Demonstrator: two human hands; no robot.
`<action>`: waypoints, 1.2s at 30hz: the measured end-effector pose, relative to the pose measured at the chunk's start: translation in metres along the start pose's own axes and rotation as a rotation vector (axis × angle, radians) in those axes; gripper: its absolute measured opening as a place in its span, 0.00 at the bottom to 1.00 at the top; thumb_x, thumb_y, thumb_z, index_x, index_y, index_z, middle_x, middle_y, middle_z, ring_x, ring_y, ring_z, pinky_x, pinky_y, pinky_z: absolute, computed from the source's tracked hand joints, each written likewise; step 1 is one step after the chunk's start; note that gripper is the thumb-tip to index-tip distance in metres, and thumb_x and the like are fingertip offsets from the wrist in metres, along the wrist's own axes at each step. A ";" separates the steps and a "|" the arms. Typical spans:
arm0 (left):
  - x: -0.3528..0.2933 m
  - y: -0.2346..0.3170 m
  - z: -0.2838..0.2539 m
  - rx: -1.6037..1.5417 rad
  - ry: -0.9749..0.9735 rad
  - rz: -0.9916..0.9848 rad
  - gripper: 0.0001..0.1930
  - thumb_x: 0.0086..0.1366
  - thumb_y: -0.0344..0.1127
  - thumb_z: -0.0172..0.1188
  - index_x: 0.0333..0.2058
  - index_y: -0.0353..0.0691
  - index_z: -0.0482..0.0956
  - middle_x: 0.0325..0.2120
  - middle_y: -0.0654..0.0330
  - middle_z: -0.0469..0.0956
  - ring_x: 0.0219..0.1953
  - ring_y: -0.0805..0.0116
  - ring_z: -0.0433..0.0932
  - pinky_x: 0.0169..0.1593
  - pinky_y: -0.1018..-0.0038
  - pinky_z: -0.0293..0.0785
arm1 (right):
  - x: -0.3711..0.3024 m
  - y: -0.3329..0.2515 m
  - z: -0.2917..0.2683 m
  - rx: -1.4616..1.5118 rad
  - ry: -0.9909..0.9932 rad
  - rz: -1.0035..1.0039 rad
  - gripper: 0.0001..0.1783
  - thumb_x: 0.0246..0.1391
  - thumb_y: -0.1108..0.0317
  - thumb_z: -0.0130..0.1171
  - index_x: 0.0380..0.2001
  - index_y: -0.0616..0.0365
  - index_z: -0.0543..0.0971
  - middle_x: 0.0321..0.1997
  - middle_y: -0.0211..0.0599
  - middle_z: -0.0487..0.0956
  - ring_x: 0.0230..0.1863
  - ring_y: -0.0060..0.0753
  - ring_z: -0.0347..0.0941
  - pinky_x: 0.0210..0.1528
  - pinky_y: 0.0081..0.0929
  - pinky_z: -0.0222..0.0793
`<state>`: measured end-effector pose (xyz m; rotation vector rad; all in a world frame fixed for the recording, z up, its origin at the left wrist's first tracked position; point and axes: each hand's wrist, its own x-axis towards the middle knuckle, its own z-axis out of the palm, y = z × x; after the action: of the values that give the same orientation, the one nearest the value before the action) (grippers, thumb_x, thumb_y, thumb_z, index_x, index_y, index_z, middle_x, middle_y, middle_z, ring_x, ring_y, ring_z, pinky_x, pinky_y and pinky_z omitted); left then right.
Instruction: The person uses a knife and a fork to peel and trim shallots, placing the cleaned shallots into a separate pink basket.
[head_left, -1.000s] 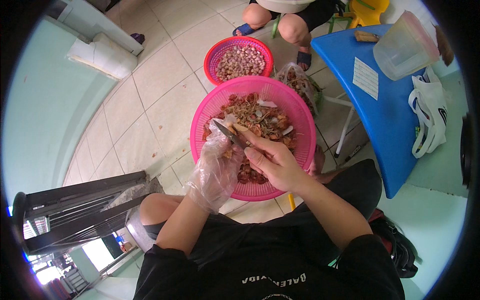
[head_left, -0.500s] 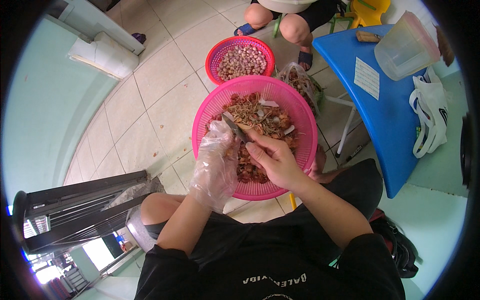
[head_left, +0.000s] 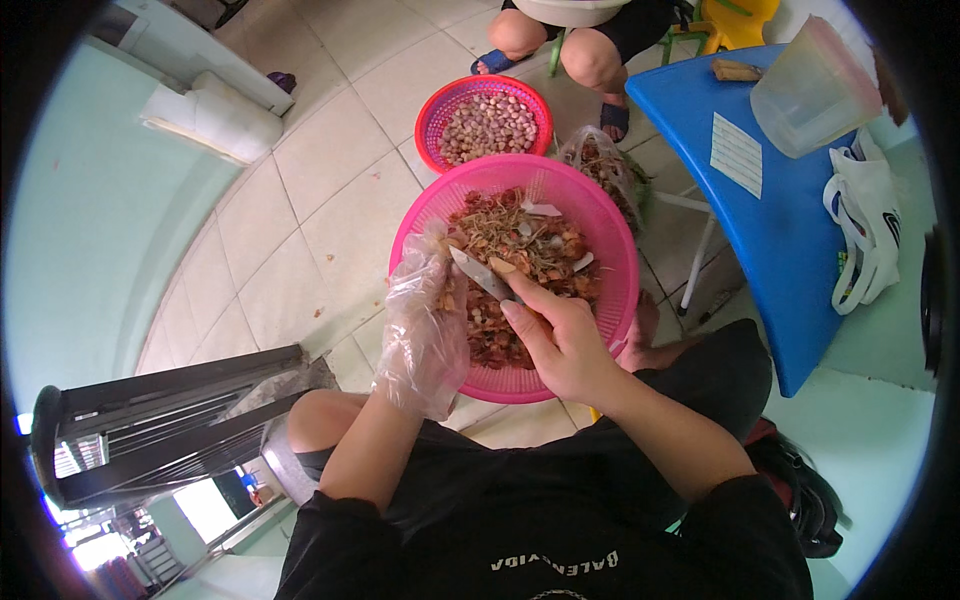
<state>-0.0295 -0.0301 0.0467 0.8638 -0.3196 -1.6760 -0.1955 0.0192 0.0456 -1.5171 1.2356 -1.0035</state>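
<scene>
My right hand (head_left: 570, 345) is closed around a small knife (head_left: 482, 273), its blade slanting up and left, the index finger stretched along it. A clear plastic glove covers my left hand (head_left: 425, 310), whose fingers are curled just left of the blade tip. What they hold is mostly hidden by the glove; a brownish bit shows at the fingertips. Both hands are over a pink plastic basket (head_left: 612, 215). Inside it lie reddish-brown dry peels (head_left: 545, 245), stringy roots and a few white scraps.
Beyond stands a red-rimmed basket (head_left: 424, 108) of small purplish shallots (head_left: 490, 128). A plastic bag (head_left: 605, 165) sits beside it. On the right, a blue table (head_left: 720, 185) holds a clear container (head_left: 812, 95), paper and a white bag (head_left: 868, 225). A person sits opposite; a dark metal rack (head_left: 170, 400) stands left.
The blade has come away from the gloved fingertips, and my right hand has shifted slightly right and down. My left hand has drawn a little to the left. The view has shifted slightly.
</scene>
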 end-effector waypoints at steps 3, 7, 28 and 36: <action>0.009 -0.002 -0.014 0.028 -0.044 0.075 0.13 0.71 0.29 0.58 0.52 0.37 0.72 0.45 0.58 0.77 0.45 0.70 0.79 0.52 0.74 0.79 | -0.001 0.001 0.004 -0.084 0.030 -0.040 0.27 0.64 0.71 0.56 0.66 0.57 0.68 0.27 0.55 0.77 0.28 0.60 0.77 0.30 0.42 0.70; 0.009 -0.004 -0.012 0.004 -0.046 0.076 0.12 0.71 0.29 0.58 0.51 0.37 0.72 0.44 0.59 0.77 0.45 0.69 0.79 0.51 0.75 0.79 | -0.001 0.002 0.004 -0.149 0.046 -0.080 0.28 0.63 0.71 0.58 0.66 0.56 0.69 0.26 0.52 0.78 0.26 0.58 0.77 0.28 0.46 0.69; 0.002 0.003 -0.008 0.857 0.106 0.336 0.10 0.67 0.28 0.65 0.45 0.33 0.83 0.38 0.60 0.82 0.41 0.75 0.78 0.46 0.76 0.76 | 0.006 -0.007 -0.010 0.864 -0.290 0.449 0.27 0.73 0.63 0.47 0.72 0.54 0.61 0.27 0.18 0.62 0.24 0.13 0.57 0.27 0.13 0.55; 0.000 -0.003 -0.009 0.351 0.042 0.070 0.13 0.68 0.29 0.62 0.49 0.31 0.80 0.42 0.58 0.81 0.43 0.70 0.79 0.47 0.73 0.78 | 0.009 -0.010 -0.013 0.691 -0.280 0.295 0.31 0.73 0.63 0.48 0.74 0.55 0.56 0.27 0.19 0.64 0.28 0.13 0.60 0.29 0.13 0.60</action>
<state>-0.0257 -0.0276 0.0388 1.1311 -0.6203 -1.5578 -0.2039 0.0088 0.0593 -0.8664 0.7657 -0.8599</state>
